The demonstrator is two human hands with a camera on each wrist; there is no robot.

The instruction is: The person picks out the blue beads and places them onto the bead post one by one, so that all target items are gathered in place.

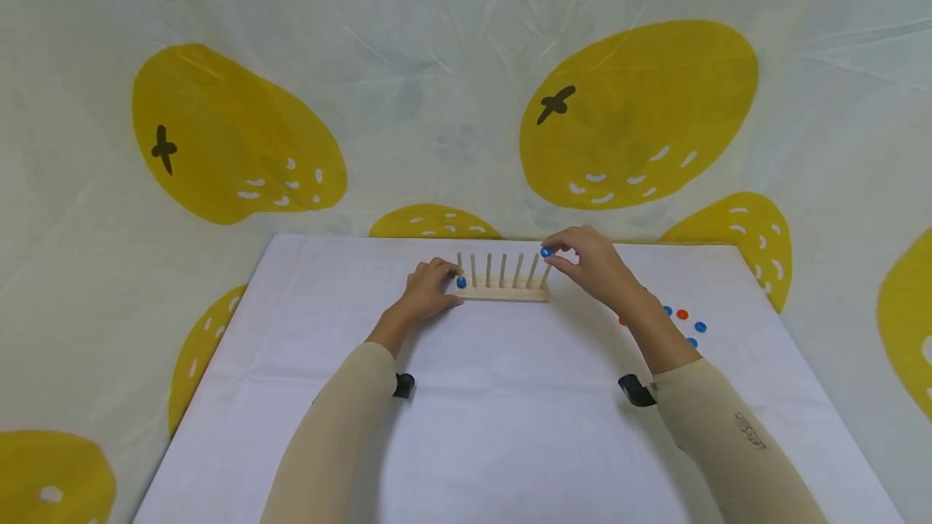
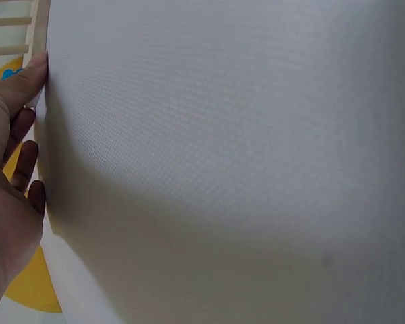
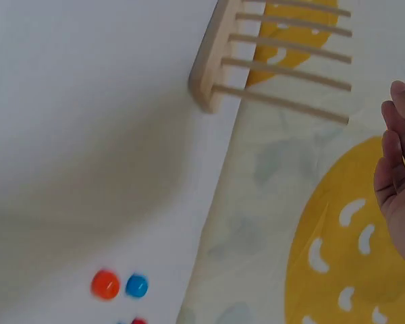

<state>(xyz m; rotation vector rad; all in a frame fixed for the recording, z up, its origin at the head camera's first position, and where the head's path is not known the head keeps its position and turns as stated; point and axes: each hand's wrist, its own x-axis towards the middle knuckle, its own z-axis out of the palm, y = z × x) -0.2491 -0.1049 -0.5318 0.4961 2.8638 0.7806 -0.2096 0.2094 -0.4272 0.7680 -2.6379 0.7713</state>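
A wooden peg rack [image 1: 502, 294] stands on the white table with a row of upright pegs. At its left end, my left hand [image 1: 429, 288] holds the base, thumb [image 2: 32, 73] on the near side. Low on the leftmost peg sits a blue bead [image 1: 462, 283], close to the left fingers. Up by the top of the rightmost peg, my right hand [image 1: 586, 259] pinches another blue bead [image 1: 546, 252] between thumb and fingertips. In the right wrist view the hand [image 3: 401, 155] is at the right edge, beyond the peg tips, and its bead is hidden.
Several loose blue and red-orange beads, among them an orange bead [image 1: 682, 314] and a blue bead [image 1: 701, 327], lie on the right side of the table, partly behind the right forearm. A pale cloth with yellow fruit prints [image 1: 641, 111] hangs behind the table's far edge.
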